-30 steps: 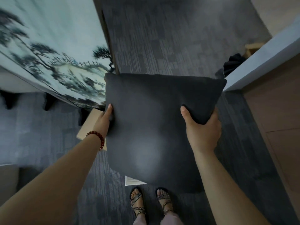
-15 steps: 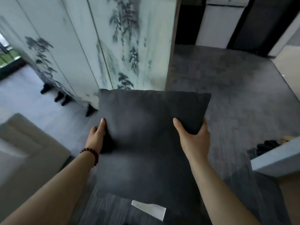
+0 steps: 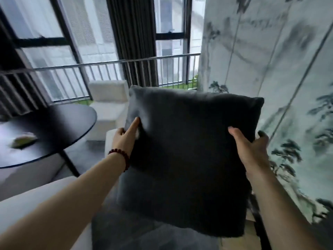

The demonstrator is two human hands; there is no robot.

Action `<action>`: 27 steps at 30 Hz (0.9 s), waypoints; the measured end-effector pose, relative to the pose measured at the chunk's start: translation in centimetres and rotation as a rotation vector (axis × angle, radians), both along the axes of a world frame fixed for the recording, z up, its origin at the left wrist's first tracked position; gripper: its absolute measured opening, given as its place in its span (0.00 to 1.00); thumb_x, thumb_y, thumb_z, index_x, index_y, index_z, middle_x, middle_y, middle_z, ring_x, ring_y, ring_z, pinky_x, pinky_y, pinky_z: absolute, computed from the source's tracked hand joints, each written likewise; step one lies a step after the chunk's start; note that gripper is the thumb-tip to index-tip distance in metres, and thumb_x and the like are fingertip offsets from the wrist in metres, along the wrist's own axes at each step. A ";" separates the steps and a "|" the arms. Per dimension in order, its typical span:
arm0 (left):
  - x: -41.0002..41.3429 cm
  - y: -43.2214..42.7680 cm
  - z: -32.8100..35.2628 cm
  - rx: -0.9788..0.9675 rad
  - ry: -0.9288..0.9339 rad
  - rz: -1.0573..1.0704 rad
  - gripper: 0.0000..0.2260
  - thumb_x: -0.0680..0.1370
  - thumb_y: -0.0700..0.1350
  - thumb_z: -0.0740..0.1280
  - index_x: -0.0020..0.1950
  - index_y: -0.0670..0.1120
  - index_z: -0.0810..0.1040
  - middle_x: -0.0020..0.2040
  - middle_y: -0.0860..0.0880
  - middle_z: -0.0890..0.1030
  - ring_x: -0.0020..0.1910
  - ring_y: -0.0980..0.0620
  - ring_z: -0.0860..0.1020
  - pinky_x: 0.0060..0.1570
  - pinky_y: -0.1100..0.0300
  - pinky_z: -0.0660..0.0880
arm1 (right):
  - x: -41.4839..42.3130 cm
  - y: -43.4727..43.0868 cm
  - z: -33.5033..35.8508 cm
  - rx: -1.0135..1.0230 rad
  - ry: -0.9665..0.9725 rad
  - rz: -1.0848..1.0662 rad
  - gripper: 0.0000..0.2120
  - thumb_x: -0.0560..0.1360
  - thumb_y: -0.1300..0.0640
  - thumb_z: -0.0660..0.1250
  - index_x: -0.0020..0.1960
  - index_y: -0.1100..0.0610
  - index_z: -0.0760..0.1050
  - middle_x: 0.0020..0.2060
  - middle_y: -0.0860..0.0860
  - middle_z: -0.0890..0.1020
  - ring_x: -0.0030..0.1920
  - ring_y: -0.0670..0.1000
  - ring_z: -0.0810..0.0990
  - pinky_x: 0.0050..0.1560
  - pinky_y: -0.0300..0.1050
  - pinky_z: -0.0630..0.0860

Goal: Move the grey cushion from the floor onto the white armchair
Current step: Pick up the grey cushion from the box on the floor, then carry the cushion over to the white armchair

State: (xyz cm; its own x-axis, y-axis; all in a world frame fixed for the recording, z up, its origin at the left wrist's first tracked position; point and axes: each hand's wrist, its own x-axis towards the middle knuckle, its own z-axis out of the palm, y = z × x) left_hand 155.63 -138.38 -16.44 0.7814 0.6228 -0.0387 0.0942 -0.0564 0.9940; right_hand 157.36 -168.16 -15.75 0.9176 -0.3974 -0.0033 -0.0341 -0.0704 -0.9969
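I hold the dark grey cushion [image 3: 189, 150] up in front of me, off the floor, with both hands. My left hand [image 3: 127, 137], with a red bead bracelet on its wrist, grips the cushion's left edge. My right hand [image 3: 250, 147] grips its right edge, thumb on the front. A white armchair [image 3: 108, 105] stands beyond the cushion near the window; the cushion hides its right side. Another pale upholstered seat [image 3: 27, 201] lies at the lower left under my left arm.
A round black table [image 3: 59, 127] with a small greenish object [image 3: 23, 141] on it stands at the left. A painted folding screen [image 3: 288, 87] fills the right side. A metal railing [image 3: 108, 65] and tall windows with dark curtains run behind the armchair.
My view has swung up and to the left, from the floor and screen to the window, table and armchair. The cushion stays in both hands and has been raised with the turn.
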 end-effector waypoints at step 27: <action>-71.9 53.9 6.9 0.144 -0.121 1.295 0.36 0.62 0.72 0.64 0.62 0.52 0.75 0.49 0.54 0.80 0.40 0.57 0.75 0.40 0.62 0.69 | -44.9 75.4 4.2 0.148 -0.229 1.406 0.12 0.61 0.37 0.72 0.43 0.36 0.78 0.41 0.37 0.84 0.44 0.40 0.82 0.48 0.44 0.77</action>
State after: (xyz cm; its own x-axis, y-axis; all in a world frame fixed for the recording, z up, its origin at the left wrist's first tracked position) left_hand 83.75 -84.52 -9.58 -0.3905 0.9129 0.1189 0.0714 -0.0988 0.9925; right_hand 112.44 -92.76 -11.50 0.5278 0.8160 0.2357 0.1357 0.1929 -0.9718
